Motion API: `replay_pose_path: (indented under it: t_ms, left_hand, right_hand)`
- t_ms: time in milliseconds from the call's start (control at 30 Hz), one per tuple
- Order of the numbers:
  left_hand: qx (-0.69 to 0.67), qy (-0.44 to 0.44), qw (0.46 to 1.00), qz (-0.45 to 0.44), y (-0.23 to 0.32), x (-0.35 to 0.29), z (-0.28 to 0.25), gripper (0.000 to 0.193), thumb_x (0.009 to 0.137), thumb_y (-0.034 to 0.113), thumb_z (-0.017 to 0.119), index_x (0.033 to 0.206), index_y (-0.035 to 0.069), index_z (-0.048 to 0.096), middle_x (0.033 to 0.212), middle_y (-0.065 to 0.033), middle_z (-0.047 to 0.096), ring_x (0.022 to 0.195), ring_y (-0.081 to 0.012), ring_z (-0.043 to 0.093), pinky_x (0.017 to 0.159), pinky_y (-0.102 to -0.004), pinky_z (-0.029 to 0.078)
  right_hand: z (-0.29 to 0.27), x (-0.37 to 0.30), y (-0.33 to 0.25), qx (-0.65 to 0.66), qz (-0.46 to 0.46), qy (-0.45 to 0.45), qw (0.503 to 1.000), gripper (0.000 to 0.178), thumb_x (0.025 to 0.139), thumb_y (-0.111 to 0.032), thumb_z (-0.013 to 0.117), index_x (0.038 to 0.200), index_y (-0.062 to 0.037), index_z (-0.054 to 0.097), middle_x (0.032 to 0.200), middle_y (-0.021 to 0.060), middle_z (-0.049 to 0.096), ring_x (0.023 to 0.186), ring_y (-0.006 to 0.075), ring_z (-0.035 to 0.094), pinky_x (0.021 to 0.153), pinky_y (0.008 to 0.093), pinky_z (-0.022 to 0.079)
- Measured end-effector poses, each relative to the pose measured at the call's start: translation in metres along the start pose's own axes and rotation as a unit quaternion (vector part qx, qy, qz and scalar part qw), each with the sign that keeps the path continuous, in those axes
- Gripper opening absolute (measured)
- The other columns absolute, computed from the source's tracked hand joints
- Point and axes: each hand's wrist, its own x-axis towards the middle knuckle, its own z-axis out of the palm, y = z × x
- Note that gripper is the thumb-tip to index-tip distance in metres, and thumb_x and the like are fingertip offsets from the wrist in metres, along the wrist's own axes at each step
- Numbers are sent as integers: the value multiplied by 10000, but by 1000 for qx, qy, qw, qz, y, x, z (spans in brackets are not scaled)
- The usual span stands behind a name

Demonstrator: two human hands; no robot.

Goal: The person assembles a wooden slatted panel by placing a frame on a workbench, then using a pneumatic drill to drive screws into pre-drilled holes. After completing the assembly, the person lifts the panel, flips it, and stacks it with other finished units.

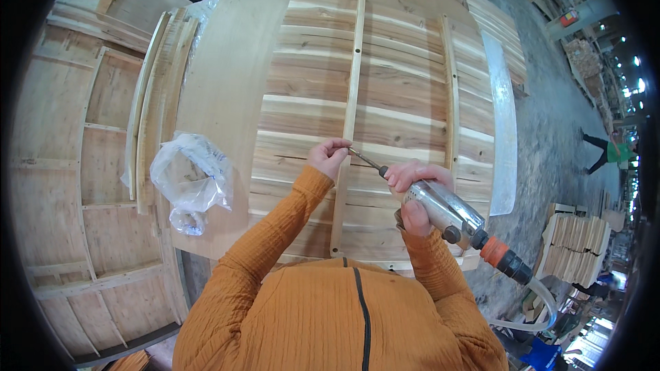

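My right hand (418, 192) is wrapped round a silver air screwdriver (450, 211) with an orange collar and a hose at its back end. Its long thin bit points up and left, to the fingertips of my left hand (328, 156). Those fingers are pinched together at the bit's tip, over a narrow wooden batten (355, 75); whatever they hold is too small to make out. Dark holes dot the batten, which runs across a panel of light and brown wooden boards (313, 82). A second batten (450, 82) lies to the right, parallel to it.
Left of the panel, a clear plastic bag (191, 172) sits on a plain plywood sheet (237, 48). Long wood strips (161, 110) lean beyond it. A clear hose (543, 312) trails at lower right, near stacked wood pieces (576, 247). Another person (612, 151) is far right.
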Motion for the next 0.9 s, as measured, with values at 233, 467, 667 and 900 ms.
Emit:
replay_pose_path:
  t_ms: [233,467,667,900]
  left_hand:
    - [17,22,999,-27,-1,12,-2,191,847,87,523,1021,27,577,862,-34,650,440,2,354,379,-156,270]
    - [14,15,1000,-21,1,14,0,200,846,78,515,1028,24,577,861,-30,648,443,0,362,382,-156,280]
    - [31,12,999,-10,0,12,-2,201,844,71,512,1029,23,577,854,-27,646,449,-1,377,390,-159,291]
    - [-36,-8,999,24,10,13,13,241,828,33,491,1053,-39,539,826,-100,653,688,-87,584,628,-203,447]
  right_hand:
    - [-4,13,12,3,7,5,1000,387,789,-192,625,1062,-32,403,796,104,529,784,221,525,776,407,449]
    - [-6,15,15,8,25,17,1000,382,788,-189,625,1059,-33,405,796,103,530,787,220,528,777,400,452]
    - [-4,14,18,-25,13,12,1000,402,764,-209,628,1044,-29,403,759,103,532,730,223,529,700,397,467]
    - [-13,28,34,-22,22,-40,999,387,765,-79,589,1098,-23,402,813,93,537,798,184,539,745,339,469]
